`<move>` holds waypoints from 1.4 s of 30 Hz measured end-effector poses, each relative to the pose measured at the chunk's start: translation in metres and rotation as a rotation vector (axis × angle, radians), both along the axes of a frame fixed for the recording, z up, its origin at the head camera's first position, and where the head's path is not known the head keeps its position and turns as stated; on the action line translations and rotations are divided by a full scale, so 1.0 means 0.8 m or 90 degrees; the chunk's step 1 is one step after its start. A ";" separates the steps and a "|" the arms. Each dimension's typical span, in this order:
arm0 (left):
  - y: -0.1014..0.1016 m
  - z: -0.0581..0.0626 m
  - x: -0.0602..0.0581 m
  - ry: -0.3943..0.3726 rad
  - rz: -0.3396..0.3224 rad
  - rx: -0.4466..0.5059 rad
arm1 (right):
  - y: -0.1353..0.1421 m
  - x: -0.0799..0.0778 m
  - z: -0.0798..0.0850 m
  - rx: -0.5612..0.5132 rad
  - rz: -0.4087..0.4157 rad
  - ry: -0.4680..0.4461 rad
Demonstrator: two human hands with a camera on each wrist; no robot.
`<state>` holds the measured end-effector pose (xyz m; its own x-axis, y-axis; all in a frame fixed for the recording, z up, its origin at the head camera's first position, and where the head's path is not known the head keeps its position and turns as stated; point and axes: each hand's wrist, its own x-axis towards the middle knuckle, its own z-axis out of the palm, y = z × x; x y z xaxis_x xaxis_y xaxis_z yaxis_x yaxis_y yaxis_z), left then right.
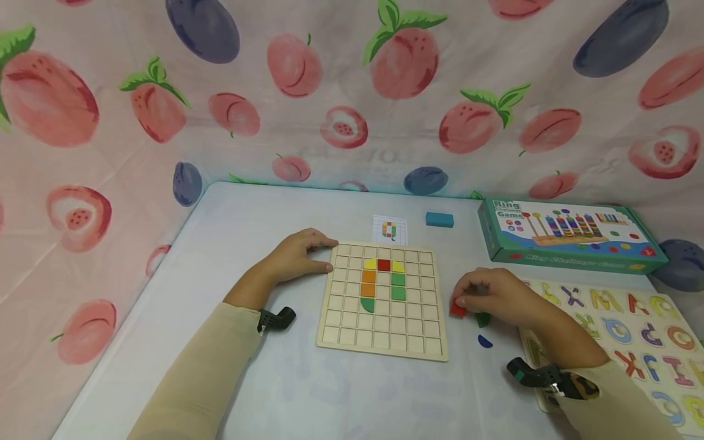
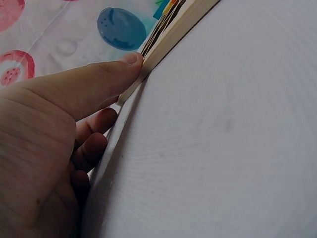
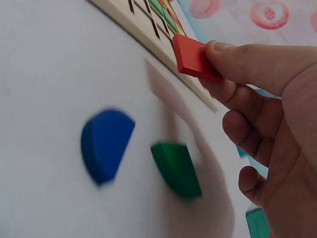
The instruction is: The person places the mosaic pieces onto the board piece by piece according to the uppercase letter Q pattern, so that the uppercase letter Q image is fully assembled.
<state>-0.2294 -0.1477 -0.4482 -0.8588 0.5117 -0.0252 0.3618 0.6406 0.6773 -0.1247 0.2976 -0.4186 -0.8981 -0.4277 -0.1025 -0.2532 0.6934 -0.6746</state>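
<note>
My right hand [image 1: 491, 293] pinches a red square tile [image 3: 195, 57] between thumb and fingers, just off the right edge of the wooden grid board [image 1: 359, 346]. My left hand [image 1: 297, 256] touches the board's upper left edge, its thumb [image 2: 106, 82] laid against the rim and index finger near the corner. Set in the grid are yellow corner pieces, a red square [image 1: 384, 264], orange squares [image 1: 368, 283], green squares [image 1: 398, 286] and a green quarter-round [image 1: 367, 304]. Under the right hand lie a green quarter-round piece [image 3: 177, 170] and a blue half-round piece [image 3: 106, 144].
Behind the board lies a pattern card [image 1: 389, 230], with a teal block [image 1: 439, 219] to its right. A green game box [image 1: 572, 235] stands at the back right. A letter puzzle board [image 1: 632, 342] lies under the right forearm. A fruit-print cloth [image 1: 341, 79] hangs behind the table.
</note>
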 end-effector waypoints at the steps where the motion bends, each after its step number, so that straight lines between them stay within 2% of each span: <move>1: 0.000 0.000 0.000 0.001 0.000 -0.001 | -0.003 -0.001 0.000 -0.007 0.000 0.003; 13: 0.002 0.000 -0.001 0.005 -0.006 -0.012 | -0.043 -0.017 0.006 -0.030 -0.012 0.022; 25: -0.001 -0.004 -0.003 0.010 -0.005 -0.006 | -0.097 -0.031 0.000 -0.083 0.031 0.026; 42: -0.002 -0.004 -0.003 0.011 -0.007 -0.004 | -0.157 -0.029 -0.010 -0.029 0.078 0.065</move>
<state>-0.2320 -0.1491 -0.4512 -0.8531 0.5216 -0.0130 0.3814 0.6405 0.6666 -0.1478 0.1723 -0.4265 -0.8439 -0.5365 0.0088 -0.4026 0.6223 -0.6713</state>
